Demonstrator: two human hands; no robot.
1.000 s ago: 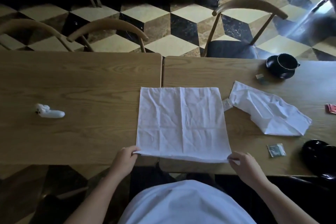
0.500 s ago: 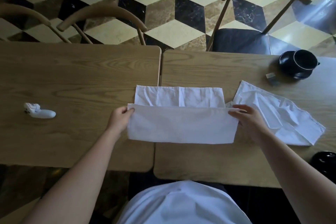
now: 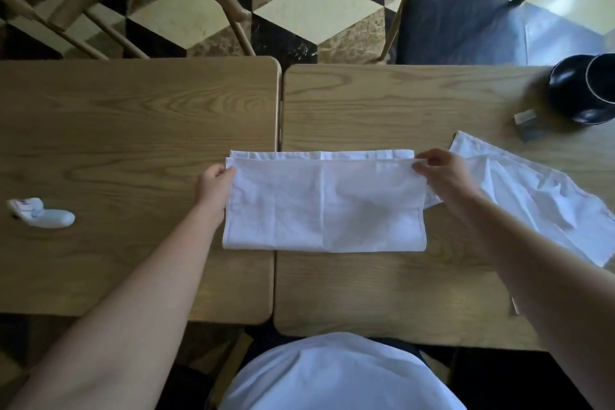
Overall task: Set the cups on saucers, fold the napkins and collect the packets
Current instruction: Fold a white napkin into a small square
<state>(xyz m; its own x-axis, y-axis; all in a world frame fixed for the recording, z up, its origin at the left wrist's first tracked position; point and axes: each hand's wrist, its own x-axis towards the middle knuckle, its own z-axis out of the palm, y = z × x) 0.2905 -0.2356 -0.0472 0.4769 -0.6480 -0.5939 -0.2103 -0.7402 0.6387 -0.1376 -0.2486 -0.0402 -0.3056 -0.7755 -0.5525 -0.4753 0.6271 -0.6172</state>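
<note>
Left hand: my left hand pinches the far left corner of the upper layer of the napkin, thumb on top.
Right hand: my right hand pinches the far right corner of that same layer between thumb and fingertips.
Napkin: white cloth, stretched flat between my two hands, folded in half with the fold nearest my body. The upper layer's edge stops just short of the lower layer's far edge, so a thin strip of the lower layer shows beyond my fingers. It lies across the seam where two wooden tables meet.
Second napkin: a crumpled white napkin lies just right of my right hand, its near corner passing under my wrist.
Cup and saucer: a black cup on a black saucer, well beyond my right hand, far right.
Packet: a small packet just beside the saucer.
Far left of my left hand: a small white object, too blurred to identify.
</note>
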